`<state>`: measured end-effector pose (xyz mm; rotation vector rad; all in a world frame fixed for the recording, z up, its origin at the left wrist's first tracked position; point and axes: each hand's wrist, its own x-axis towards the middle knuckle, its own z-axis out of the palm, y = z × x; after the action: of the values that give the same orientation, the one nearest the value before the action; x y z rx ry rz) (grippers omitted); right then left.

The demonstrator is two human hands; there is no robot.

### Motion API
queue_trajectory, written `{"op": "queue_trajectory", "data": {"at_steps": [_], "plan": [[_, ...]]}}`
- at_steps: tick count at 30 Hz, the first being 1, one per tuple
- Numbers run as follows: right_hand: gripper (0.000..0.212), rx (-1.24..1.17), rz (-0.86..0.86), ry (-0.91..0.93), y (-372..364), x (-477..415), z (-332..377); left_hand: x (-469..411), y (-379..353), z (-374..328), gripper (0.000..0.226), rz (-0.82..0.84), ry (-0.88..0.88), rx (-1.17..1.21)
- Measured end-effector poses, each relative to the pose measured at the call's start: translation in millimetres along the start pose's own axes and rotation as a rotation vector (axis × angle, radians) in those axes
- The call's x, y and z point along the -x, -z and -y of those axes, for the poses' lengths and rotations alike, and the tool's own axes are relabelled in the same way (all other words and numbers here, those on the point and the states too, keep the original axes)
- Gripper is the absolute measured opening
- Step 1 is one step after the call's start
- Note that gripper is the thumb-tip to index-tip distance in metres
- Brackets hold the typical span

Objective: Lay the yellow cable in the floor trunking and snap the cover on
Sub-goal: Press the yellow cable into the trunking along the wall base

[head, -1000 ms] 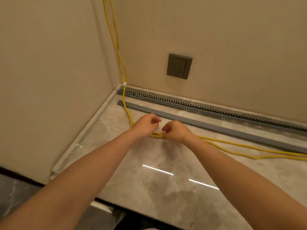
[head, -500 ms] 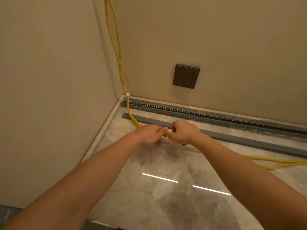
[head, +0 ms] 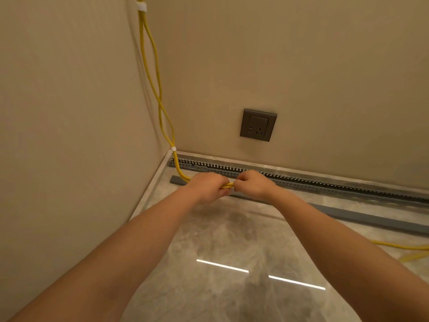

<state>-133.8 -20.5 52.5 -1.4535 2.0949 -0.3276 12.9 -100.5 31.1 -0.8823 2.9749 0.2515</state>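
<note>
A doubled yellow cable (head: pixel 155 73) hangs down the room corner, bound by white ties, and bends onto the floor. My left hand (head: pixel 206 185) and my right hand (head: pixel 254 184) are both closed on it, almost touching, just in front of the slotted grey trunking (head: pixel 325 182) that runs along the back wall's foot. The loose grey cover strip (head: pixel 362 217) lies on the floor parallel to the trunking, partly hidden under my hands. The cable's slack shows on the floor at the right edge, past my right forearm.
A dark wall socket (head: pixel 258 125) sits on the back wall above the trunking. Beige walls meet in the corner at the left. The polished marble floor (head: pixel 220 240) reflects two light strips between my forearms.
Both hands have carried the cable from the open floor back toward the trunking, past the cover strip. The view has tilted up and moved closer to the corner.
</note>
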Motion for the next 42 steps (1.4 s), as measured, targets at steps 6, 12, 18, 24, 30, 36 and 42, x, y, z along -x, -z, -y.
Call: {"op": "queue_trajectory", "data": {"at_steps": [6,12,18,24,30,36,42], "plan": [[0.030,0.156,-0.094,-0.087,38,-9,-22,8,6,34,0.026,0.023,0.081,-0.021],[0.024,-0.093,0.001,0.082,29,-18,-21,1,9,44,0.028,-0.056,0.156,-0.121],[0.032,-0.049,-0.161,0.101,30,-36,-12,-13,16,54,0.036,-0.100,0.210,-0.157],[0.035,0.262,-0.209,0.061,28,-61,-8,-42,13,66,0.045,-0.172,0.246,-0.305],[0.043,0.307,-0.266,0.152,20,-82,-17,-67,-2,80,0.034,-0.221,0.366,-0.198],[0.015,0.314,-0.254,0.340,2,-98,-15,-70,-15,99,0.030,-0.205,0.363,-0.191],[0.021,0.296,-0.135,0.189,2,-116,-6,-72,-19,104,0.028,-0.239,0.362,-0.135]]}}
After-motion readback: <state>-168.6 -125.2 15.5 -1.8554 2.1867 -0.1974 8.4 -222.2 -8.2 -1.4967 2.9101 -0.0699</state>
